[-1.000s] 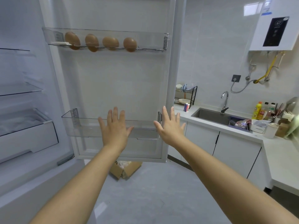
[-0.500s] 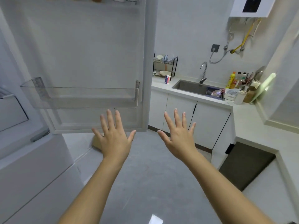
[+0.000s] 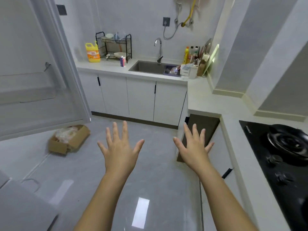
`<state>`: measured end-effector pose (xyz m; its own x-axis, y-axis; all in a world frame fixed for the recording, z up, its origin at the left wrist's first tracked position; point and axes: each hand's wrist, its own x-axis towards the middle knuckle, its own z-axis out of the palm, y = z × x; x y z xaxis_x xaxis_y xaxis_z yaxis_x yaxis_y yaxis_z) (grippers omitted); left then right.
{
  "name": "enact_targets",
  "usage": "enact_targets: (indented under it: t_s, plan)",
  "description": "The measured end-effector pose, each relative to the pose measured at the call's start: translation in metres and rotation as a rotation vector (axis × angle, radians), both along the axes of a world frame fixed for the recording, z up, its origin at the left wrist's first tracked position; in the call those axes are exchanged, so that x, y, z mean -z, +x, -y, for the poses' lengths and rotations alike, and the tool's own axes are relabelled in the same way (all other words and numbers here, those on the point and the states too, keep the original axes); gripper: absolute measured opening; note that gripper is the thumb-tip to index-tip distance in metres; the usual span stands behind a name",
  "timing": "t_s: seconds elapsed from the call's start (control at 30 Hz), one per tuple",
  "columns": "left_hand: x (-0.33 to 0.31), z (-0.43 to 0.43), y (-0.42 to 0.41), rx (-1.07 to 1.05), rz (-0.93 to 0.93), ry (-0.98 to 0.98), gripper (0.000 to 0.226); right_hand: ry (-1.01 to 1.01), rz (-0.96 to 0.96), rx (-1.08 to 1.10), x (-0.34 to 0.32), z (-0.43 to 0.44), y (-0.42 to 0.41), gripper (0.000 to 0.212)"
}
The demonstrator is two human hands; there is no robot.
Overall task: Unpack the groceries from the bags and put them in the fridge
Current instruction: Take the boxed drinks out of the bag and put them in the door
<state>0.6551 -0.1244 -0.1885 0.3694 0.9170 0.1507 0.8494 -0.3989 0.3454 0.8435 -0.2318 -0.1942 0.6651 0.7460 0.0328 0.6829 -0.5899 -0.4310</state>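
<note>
The fridge door (image 3: pixel 30 52) is standing open on the left, and its clear door shelf (image 3: pixel 26 95) is holding nothing that can be seen. No grocery bags are showing in this view. A cardboard box (image 3: pixel 70 142) is sitting on the floor (image 3: pixel 150 180) just below the door's bottom corner. Something clear and crinkly is lying inside it, too blurry to name.

The person's left hand (image 3: pixel 120 151) and right hand (image 3: pixel 193 150) are both reaching out over the floor. Their fingers are spread wide, and both are holding nothing. Off to the right, the counter (image 3: pixel 200 97) is running past the sink (image 3: pixel 148 67) toward the black stove (image 3: pixel 275 155).

The person is likely looking for the next thing to put away. To do it well, the person should find the bags first, take one thing in a firm hold, and leave the door wide open for reaching in.
</note>
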Motion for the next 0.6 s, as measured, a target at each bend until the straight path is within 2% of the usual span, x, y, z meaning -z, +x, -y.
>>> enact_targets:
  t_s: [0.17,0.43,0.6]
  plan:
    - [0.021,0.048,0.082,0.124,-0.019,-0.113,0.083,-0.026,-0.006,0.128,0.01,0.062,0.073,0.072]
    - [0.031,0.109,0.2,0.352,-0.067,-0.122,0.082,-0.022,-0.062,0.322,0.017,0.163,0.149,0.071]
    - [0.034,0.149,0.273,0.557,-0.067,-0.132,0.08,-0.008,-0.113,0.517,0.024,0.227,0.188,0.072]
